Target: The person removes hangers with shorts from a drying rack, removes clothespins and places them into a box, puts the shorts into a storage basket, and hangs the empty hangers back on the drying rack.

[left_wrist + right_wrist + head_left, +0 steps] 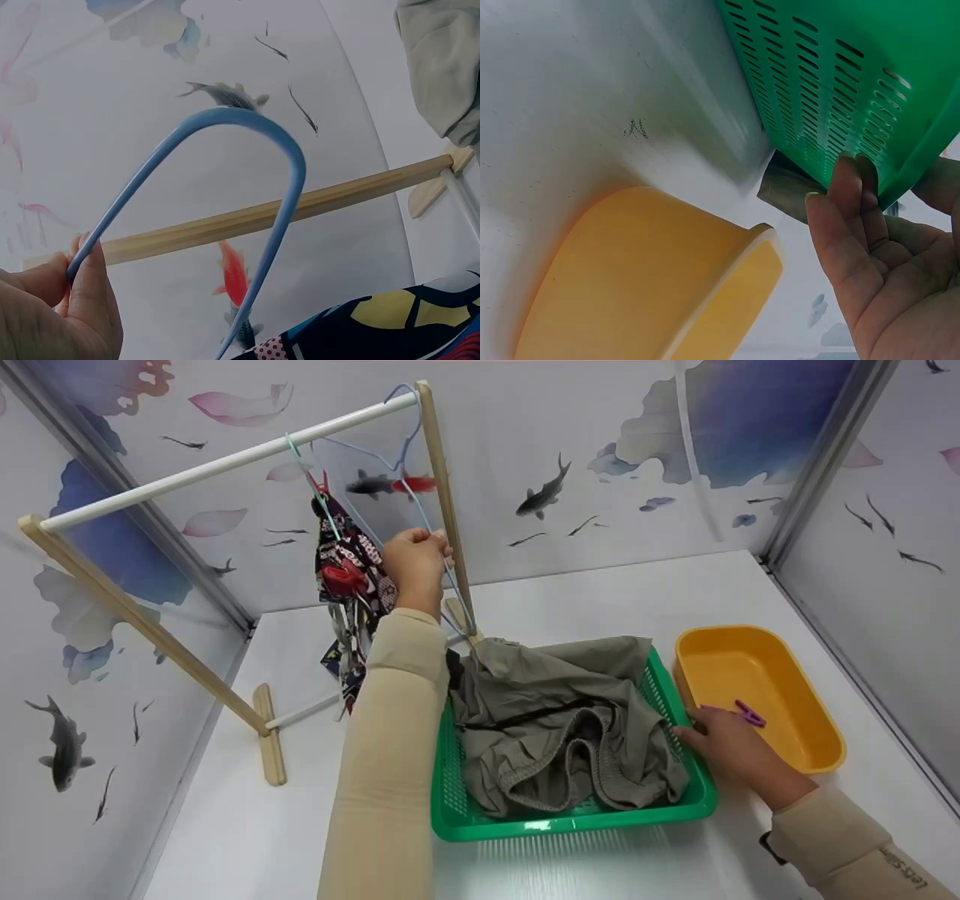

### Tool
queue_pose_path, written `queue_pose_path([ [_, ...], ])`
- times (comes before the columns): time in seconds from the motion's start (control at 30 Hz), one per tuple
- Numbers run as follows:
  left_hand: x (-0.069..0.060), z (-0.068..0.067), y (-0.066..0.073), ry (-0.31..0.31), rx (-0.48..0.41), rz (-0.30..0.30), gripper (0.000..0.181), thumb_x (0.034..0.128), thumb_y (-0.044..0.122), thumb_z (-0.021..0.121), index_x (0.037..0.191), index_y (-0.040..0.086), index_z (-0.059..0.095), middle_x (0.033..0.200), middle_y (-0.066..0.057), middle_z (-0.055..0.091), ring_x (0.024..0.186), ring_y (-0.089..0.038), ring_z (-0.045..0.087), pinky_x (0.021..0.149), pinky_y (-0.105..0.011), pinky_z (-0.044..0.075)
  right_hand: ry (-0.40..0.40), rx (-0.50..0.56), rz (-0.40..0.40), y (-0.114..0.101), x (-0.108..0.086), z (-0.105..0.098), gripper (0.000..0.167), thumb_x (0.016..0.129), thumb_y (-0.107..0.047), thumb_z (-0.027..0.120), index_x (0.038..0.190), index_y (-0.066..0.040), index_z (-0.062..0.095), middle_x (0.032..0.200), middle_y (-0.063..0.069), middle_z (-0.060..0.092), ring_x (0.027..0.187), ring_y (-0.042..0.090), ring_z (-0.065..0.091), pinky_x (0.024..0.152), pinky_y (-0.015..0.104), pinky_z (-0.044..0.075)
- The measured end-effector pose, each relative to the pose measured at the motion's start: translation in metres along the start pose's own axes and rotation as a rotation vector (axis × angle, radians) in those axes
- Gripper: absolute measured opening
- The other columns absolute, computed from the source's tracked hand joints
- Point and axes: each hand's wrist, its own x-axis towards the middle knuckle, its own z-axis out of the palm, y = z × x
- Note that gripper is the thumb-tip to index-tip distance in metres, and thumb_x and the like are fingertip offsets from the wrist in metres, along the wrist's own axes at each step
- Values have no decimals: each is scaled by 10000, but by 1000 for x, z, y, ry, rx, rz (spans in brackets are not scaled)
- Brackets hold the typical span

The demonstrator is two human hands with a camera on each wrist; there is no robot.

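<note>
My left hand (417,561) pinches the side of a light-blue clothes hanger (294,150) between thumb and fingers. That hanger's hook goes over the right end of the white rod (247,456). Just left of the hand, a dark patterned garment (341,555) hangs from the rod, with a red clip at its top. My right hand (739,750) grips the right rim of a green perforated basket (570,826), fingers against its outer wall in the right wrist view (885,277). Crumpled grey-brown cloth with a gathered elastic waistband, apparently trousers (555,690), fills the basket.
Right of the basket stands a yellow-orange tub (795,697) holding a purple clothespin (750,712). The rod is carried by a wooden stand (150,622) with feet on the white table (232,825). Panels printed with fish surround the table at the back and sides.
</note>
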Motion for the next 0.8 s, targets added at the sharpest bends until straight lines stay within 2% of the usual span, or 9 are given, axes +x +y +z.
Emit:
queue_pose_path([
  [0.1,2,1,4,8,19,-2,70,882,-58,641,818,-43,615,842,-168,663,583,-165,577,544,-278,517,10,-8,-1,-1,0,1,251,977,-265,579,1001,-15,563,760,38,472,734,189,494,640,300,432],
  [0.27,5,2,5,10,27,-20,85,897,-35,635,817,-32,604,902,-187,672,608,-170,584,586,-305,539,-5,-10,24,-2,0,1,326,978,-291,575,1096,13,568,770,42,480,753,193,501,661,310,435],
  [0.47,7,4,3,26,70,-27,32,894,-29,642,867,-47,637,959,-201,694,628,-180,609,539,-258,528,-31,0,50,-1,0,0,378,984,-302,564,1159,32,547,759,43,480,750,188,506,663,311,438],
  [0.63,12,6,2,40,96,-43,66,881,-35,656,943,-59,658,930,-167,694,607,-164,605,521,-239,521,-47,8,56,0,0,1,392,990,-304,553,1184,36,537,772,44,501,747,186,514,659,313,445],
  [0.8,17,9,3,45,64,-53,39,884,-53,638,922,-61,642,855,-145,653,540,-126,551,484,-233,484,-39,9,58,0,-1,1,361,988,-295,558,1150,28,545,778,43,503,762,191,514,673,317,449],
])
